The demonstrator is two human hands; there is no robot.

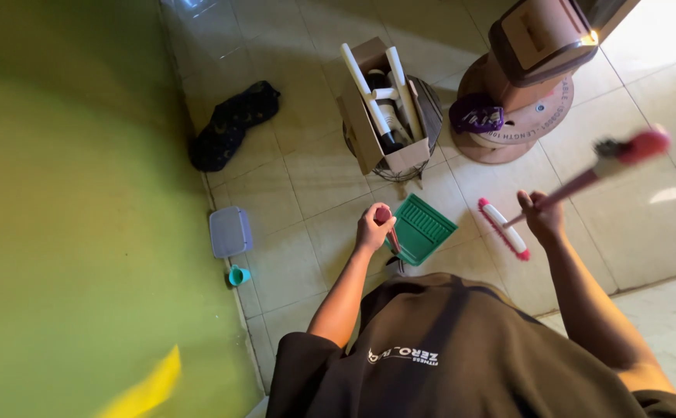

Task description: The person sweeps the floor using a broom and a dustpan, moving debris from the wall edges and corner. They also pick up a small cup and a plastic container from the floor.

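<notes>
Head view: tiled floor (315, 186) seen from above, with the person's dark shirt filling the bottom edge.
Left hand: the left hand (372, 228) has its grip closed around the reddish handle of a green dustpan (422, 228).
Dustpan place: it sits low over the tiles just beside that hand, its ribbed pan pointing up and right, its far corner close to the brush head.
Right hand: the right hand (543, 217) has its grip wrapped tight around the red stick of a broom (586, 182).
Broom place: the stick slants up to the right to a blurred red end; the red and white brush head (502, 227) lies on the tiles between the two hands, just apart from the dustpan.
Wall edge: a green wall (75, 217) runs down the whole left side; along its foot lie a dark cloth (233, 124), a flat pale lidded box (229, 231) and a small teal cup (238, 275).
Ahead: an open cardboard box (384, 108) with white rolls and a dark bottle stands on a wire stand, near the dustpan's upper edge.
Right ahead: a round brown pedestal base (520, 116) with a purple cloth (476, 116) on it.
Open room: bare tiles between the wall-side items and the left arm, and to the right of the broom.
</notes>
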